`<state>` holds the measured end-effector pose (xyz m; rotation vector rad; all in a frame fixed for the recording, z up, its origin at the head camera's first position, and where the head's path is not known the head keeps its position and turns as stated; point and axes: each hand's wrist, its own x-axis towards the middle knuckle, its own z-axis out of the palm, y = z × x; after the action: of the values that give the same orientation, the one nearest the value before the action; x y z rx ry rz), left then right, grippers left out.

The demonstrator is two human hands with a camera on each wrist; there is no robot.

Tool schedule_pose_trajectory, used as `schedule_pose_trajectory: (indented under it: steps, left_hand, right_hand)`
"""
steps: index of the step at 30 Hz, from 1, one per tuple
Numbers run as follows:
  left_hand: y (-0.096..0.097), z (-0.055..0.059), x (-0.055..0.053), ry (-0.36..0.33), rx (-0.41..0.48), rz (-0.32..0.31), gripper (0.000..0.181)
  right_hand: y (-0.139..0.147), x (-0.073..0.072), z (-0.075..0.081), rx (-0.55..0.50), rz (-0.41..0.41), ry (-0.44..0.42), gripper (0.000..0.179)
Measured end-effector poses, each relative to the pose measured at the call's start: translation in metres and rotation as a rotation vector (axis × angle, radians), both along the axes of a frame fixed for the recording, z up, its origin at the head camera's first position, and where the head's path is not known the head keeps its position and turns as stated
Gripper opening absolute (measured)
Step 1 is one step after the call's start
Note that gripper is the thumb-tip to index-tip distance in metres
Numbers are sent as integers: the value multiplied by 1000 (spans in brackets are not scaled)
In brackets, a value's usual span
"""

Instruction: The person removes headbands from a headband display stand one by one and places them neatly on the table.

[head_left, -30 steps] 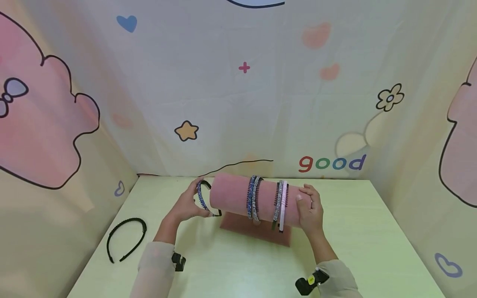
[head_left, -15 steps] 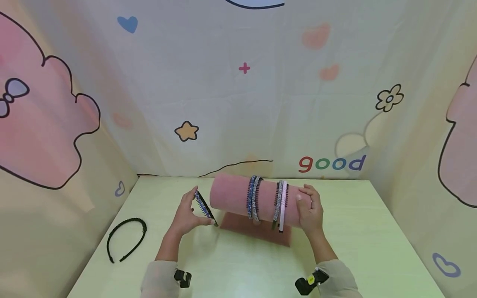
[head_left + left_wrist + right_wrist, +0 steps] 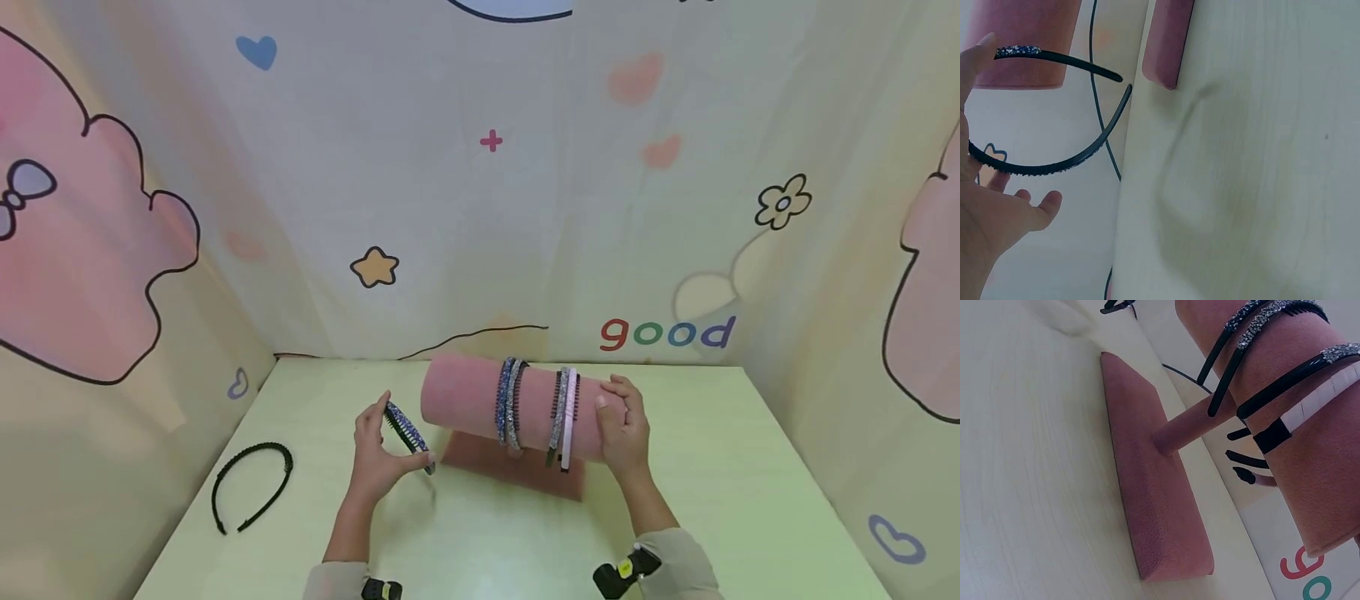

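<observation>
Turning the headband lower than a second ago, left hand pinches it, grip half-spread, center-left of frame, apart from stand, so unmounted; right hand grips stand's right end.

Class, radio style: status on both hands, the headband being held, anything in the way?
Left hand holds glittery headband, apart from pink roll. Right hand grips roll's right end. Four other headbands on roll; nothing seen blocking its bare left end.
</observation>
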<state>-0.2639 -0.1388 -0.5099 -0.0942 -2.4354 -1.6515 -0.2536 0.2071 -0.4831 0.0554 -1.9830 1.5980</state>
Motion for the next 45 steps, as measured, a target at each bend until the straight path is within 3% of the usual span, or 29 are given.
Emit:
schedule_pose_trajectory:
  steps: [7,12,19,23,33,45]
  left_hand:
    - [-5,3,7,27,29,47,111]
    - [-8,-2,12,36,77,71,108]
    - [-12,-9,16,48,94,92,106]
    - [-16,-11,19,58,82,112,106]
    - [-30,-15,26,81,63,185,108]
    - [-44,-25,28,26,71,285,109]
  right_hand:
    - [-1,-2,0,13,4,9,27]
    - [-1,1,2,14,-7,-15,25]
    - [-12,20,30,29,-27,-44,26]
    - [-13,22,34,25,-18,-37,25]
    - [-15,22,32,8,-3,-33,26]
    - [-16,21,33,17,-4,-26,26]
